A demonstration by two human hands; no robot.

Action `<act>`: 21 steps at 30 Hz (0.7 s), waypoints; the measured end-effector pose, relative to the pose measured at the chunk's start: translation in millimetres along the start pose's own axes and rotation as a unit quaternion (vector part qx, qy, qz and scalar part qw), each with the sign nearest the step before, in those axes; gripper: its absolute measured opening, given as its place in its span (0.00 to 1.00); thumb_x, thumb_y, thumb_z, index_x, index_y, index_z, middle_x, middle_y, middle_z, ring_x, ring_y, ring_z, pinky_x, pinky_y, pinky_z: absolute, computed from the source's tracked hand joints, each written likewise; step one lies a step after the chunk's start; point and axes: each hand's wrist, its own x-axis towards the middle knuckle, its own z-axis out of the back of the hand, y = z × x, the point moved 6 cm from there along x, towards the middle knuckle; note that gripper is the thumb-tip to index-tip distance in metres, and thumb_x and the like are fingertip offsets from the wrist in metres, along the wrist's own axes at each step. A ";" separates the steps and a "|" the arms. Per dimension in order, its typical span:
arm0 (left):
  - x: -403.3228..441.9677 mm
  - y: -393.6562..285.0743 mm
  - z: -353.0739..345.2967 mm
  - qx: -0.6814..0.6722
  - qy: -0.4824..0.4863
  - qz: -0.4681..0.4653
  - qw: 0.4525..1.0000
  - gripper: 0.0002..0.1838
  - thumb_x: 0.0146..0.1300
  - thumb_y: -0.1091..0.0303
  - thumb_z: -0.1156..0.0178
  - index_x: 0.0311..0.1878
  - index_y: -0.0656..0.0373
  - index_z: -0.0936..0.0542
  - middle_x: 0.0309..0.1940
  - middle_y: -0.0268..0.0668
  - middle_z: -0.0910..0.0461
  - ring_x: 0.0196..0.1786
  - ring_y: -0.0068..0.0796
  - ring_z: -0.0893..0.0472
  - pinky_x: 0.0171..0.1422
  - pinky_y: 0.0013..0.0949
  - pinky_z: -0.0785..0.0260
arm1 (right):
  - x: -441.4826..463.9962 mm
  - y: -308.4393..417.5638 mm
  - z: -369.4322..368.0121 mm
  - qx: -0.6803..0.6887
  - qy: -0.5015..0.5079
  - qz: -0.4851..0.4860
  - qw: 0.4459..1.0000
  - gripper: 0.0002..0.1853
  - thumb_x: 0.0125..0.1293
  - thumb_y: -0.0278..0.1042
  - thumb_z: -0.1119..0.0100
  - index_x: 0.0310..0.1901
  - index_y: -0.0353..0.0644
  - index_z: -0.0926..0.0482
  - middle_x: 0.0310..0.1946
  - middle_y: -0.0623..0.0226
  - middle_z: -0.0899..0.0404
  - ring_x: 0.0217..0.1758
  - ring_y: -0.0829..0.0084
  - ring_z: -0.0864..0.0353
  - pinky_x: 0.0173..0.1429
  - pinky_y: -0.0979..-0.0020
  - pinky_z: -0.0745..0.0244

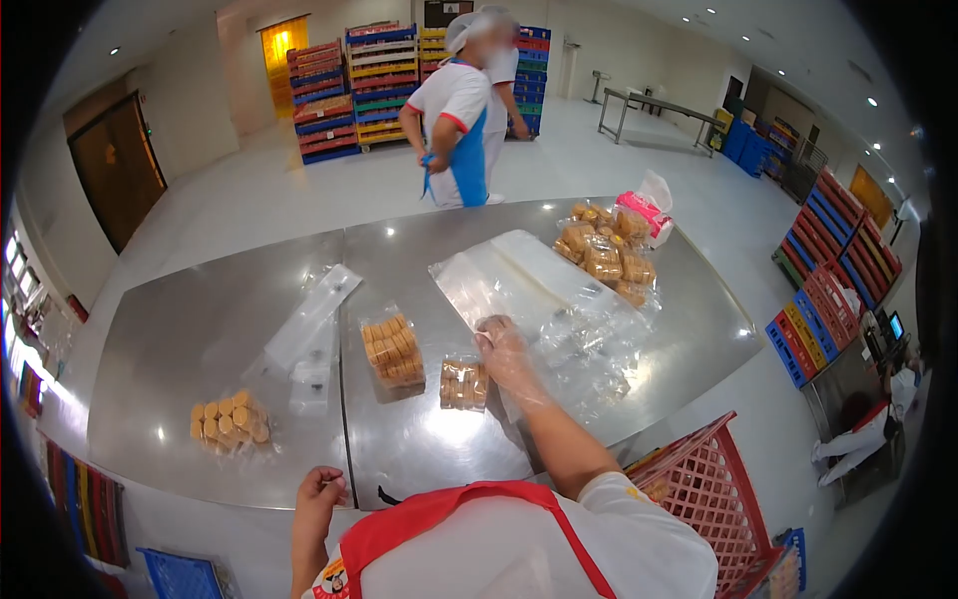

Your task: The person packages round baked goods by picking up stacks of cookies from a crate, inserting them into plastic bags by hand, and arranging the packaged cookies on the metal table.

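My right hand [509, 359], in a clear thin glove, reaches over the steel table with its fingers pinched on the near edge of a stack of clear plastic bags [519, 268]. Just left of it lies a small pack of biscuits [464, 384]. A taller bagged stack of biscuits [393, 349] sits further left. My left hand [321, 486] hovers at the table's near edge, its fingers curled in with nothing visible between them. Another biscuit pack [230, 421] in loose plastic lies on the left. Long clear bags [314, 314] are spread behind it.
Bagged biscuits [604, 255] pile up at the far right of the steel table [180, 329], beside a pink-and-white package [647, 215]. A red crate [709, 489] stands by my right side. Two people [464, 120] stand beyond the table, near stacked crates [382, 85].
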 end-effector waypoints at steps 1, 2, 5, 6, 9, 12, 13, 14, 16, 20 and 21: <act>4.3 5.1 -2.1 0.013 -0.004 -0.015 1.000 0.06 0.66 0.70 0.39 0.43 0.61 0.22 0.29 0.31 0.23 0.28 0.20 0.25 0.32 0.25 0.33 | -5.2 1.5 7.6 0.048 -0.001 -0.020 0.999 0.06 0.68 0.30 0.43 0.39 0.36 0.22 0.28 0.61 0.23 0.37 0.65 0.21 0.44 0.64 0.27; 7.5 10.0 0.9 -0.013 -0.055 -0.031 0.998 0.06 0.66 0.69 0.40 0.41 0.61 0.23 0.28 0.30 0.25 0.27 0.19 0.27 0.31 0.24 0.34 | -13.3 3.3 18.7 0.098 0.000 -0.040 0.994 0.07 0.69 0.31 0.43 0.42 0.36 0.22 0.31 0.62 0.22 0.38 0.66 0.22 0.45 0.65 0.27; 22.9 32.8 15.4 -0.066 -0.226 -0.093 0.967 0.09 0.70 0.65 0.43 0.34 0.58 0.26 0.22 0.26 0.31 0.24 0.13 0.36 0.26 0.22 0.44 | -73.3 -22.7 1.9 0.301 0.007 -0.303 0.904 0.08 0.71 0.33 0.44 0.33 0.42 0.24 0.21 0.73 0.29 0.22 0.78 0.31 0.28 0.73 0.34; 34.7 50.2 23.4 -0.027 -0.228 -0.112 0.967 0.10 0.70 0.64 0.43 0.36 0.62 0.23 0.23 0.30 0.27 0.25 0.17 0.31 0.29 0.26 0.38 | -80.6 -4.3 5.1 0.376 0.050 -0.356 0.854 0.09 0.72 0.34 0.44 0.32 0.43 0.25 0.21 0.75 0.30 0.21 0.81 0.33 0.25 0.76 0.37; 56.3 34.7 9.2 0.205 -0.217 -0.169 0.939 0.11 0.67 0.65 0.40 0.39 0.65 0.20 0.30 0.49 0.20 0.31 0.42 0.21 0.39 0.40 0.29 | -112.8 8.4 -12.8 0.443 0.142 -0.412 0.783 0.12 0.72 0.37 0.43 0.30 0.45 0.27 0.20 0.75 0.30 0.19 0.84 0.35 0.22 0.80 0.41; 65.3 6.9 -6.5 0.239 -0.175 -0.190 0.936 0.10 0.65 0.66 0.39 0.38 0.65 0.22 0.29 0.48 0.21 0.33 0.46 0.22 0.40 0.41 0.30 | -115.7 4.4 -20.5 0.409 0.157 -0.401 0.805 0.12 0.72 0.37 0.41 0.31 0.43 0.27 0.21 0.75 0.28 0.18 0.85 0.35 0.21 0.80 0.41; 68.1 -4.4 4.4 0.280 -0.230 -0.243 0.900 0.12 0.65 0.65 0.38 0.43 0.65 0.22 0.38 0.49 0.21 0.41 0.48 0.23 0.47 0.43 0.31 | -115.3 5.1 -23.9 0.416 0.155 -0.396 0.804 0.12 0.72 0.37 0.40 0.30 0.43 0.27 0.21 0.74 0.28 0.18 0.85 0.35 0.21 0.80 0.41; 72.0 -16.9 12.3 0.320 -0.277 -0.299 0.855 0.15 0.64 0.64 0.37 0.48 0.64 0.23 0.46 0.51 0.21 0.49 0.51 0.23 0.55 0.45 0.32 | -115.7 3.3 -26.0 0.422 0.146 -0.391 0.805 0.12 0.71 0.37 0.40 0.30 0.44 0.27 0.21 0.74 0.28 0.17 0.84 0.34 0.20 0.80 0.41; 79.4 -53.3 37.4 0.446 -0.377 -0.230 0.778 0.29 0.63 0.60 0.37 0.64 0.63 0.30 0.66 0.55 0.33 0.67 0.57 0.35 0.72 0.52 0.46 | -115.4 2.0 -26.8 0.428 0.133 -0.392 0.803 0.11 0.71 0.36 0.40 0.30 0.44 0.27 0.21 0.73 0.28 0.17 0.84 0.34 0.20 0.80 0.40; 102.2 -59.3 92.7 0.575 -0.469 -0.083 0.666 0.37 0.64 0.56 0.40 0.74 0.61 0.37 0.72 0.57 0.39 0.76 0.63 0.46 0.79 0.62 0.61 | -111.8 4.9 -29.7 0.392 0.133 -0.405 0.815 0.10 0.71 0.36 0.41 0.32 0.43 0.26 0.21 0.74 0.29 0.18 0.83 0.34 0.22 0.79 0.39; 114.6 -42.1 105.2 0.599 -0.446 -0.058 0.663 0.35 0.65 0.56 0.42 0.73 0.60 0.36 0.73 0.57 0.40 0.76 0.62 0.45 0.79 0.61 0.59 | -111.1 4.7 -27.1 0.368 0.130 -0.408 0.825 0.10 0.71 0.36 0.41 0.32 0.42 0.25 0.21 0.74 0.29 0.18 0.83 0.34 0.22 0.78 0.39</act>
